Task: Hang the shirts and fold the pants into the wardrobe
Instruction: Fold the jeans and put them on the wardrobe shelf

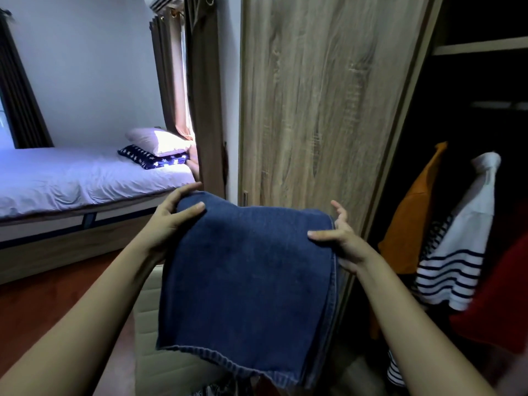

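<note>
I see the folded blue denim pants (248,275) held up in mid-air between both hands, in the near middle of the scene, in front of the closed wood-grain wardrobe door (320,110). My left hand (168,221) pinches the far left corner, thumb flat on top and fingers curled round the far edge. My right hand (340,238) grips the right side at the stitched seam, thumb laid on top of the cloth, the other fingers spread and lifted beyond the edge (how much of the palm sits under the denim I cannot tell).

The pants make a flat, thick rectangle of dark, even blue. The near edge hangs down toward me and shows a rough hem; layered edges show along the right side.

To the right, the wardrobe stands open and dark, with a pale shelf (480,45) high up. Below it hang an orange shirt (414,218), a white shirt with navy stripes (460,252) and, nearest, a red garment (497,295). To the far left lies a bed with a white sheet (71,178).
</note>
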Tool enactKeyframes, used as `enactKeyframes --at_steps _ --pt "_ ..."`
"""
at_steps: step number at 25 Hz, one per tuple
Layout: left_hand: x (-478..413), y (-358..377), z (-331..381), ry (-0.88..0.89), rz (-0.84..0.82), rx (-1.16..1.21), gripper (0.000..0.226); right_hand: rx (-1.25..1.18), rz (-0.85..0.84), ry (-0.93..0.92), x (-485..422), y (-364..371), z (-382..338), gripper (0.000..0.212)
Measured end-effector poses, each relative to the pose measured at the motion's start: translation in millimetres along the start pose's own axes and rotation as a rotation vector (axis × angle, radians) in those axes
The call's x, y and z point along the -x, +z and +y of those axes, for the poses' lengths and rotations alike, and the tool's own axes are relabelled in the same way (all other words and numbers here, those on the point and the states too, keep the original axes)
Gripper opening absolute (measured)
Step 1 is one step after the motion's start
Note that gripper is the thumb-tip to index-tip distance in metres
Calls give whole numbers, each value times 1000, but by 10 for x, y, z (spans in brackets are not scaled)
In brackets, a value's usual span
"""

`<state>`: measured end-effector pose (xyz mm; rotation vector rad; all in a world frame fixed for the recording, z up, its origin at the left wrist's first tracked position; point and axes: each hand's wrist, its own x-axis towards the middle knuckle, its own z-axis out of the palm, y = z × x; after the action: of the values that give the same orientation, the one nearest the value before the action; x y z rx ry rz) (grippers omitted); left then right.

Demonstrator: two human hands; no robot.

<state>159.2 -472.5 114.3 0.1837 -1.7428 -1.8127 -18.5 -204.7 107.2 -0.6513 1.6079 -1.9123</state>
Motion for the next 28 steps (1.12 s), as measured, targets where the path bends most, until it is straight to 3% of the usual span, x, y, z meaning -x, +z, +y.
enactKeyframes --at_steps 3,5,9,11,14,18,22,26,28 --pt "44 -123 100 -34 -91 44 87 47 -113 -35 129 27 -4 146" --pt "71 -162 168 -11 -100 -31 89 112 -94 -106 165 53 -25 149" --pt "131 -145 342 67 -62 -256 81 131 109 -409 219 170 -107 140" --pt "153 -139 427 100 -23 -266 77 129 96 -553 270 205 -178 127" --pt "188 -90 545 247 47 -262 46 460 7 -711 351 248 -271 122" --pt "226 -19 653 339 81 -282 28 563 98 -770 240 273 -281 118" --pt "234 -1 686 328 108 -259 24 590 241 -851 199 219 -299 95" --pt "188 31 678 300 137 -150 11 398 513 -831 146 358 -246 58" --pt "173 68 639 262 158 -53 9 308 486 -778 74 435 -186 40"
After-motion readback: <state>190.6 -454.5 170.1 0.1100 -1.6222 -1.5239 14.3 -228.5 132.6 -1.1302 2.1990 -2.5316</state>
